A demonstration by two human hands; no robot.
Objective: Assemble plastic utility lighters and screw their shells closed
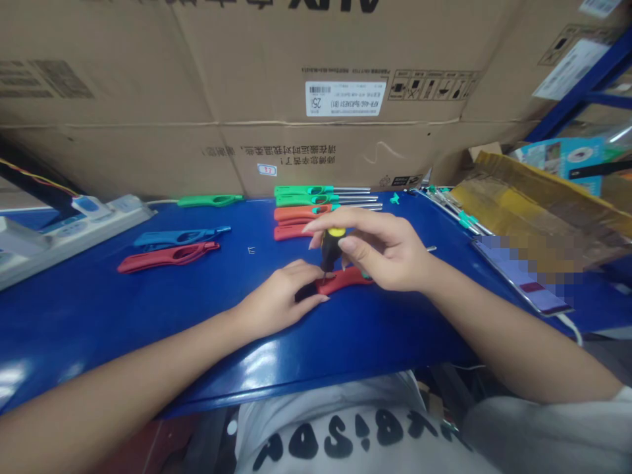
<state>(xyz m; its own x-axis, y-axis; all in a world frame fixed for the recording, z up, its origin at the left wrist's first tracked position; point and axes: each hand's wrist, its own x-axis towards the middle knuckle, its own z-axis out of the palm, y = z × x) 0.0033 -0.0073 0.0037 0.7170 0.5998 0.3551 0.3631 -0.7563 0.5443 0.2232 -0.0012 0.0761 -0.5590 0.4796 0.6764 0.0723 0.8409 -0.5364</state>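
Note:
My left hand [281, 299] presses down on a red plastic lighter body [345, 279] lying on the blue table [148, 309], fingers closed over its left end. My right hand [380, 250] pinches a small screwdriver [332, 247] with a black handle and yellow cap, held upright with its tip on the red body. The part of the red body under my left fingers is hidden.
Finished green and orange-red long lighters [316, 204] lie in a row behind my hands. Blue [178, 236], red [168, 257] and green [210, 200] shells lie to the left. A power strip [74, 227] sits far left, metal tubes [454, 210] and a phone [523, 276] right, cardboard boxes [296, 99] behind.

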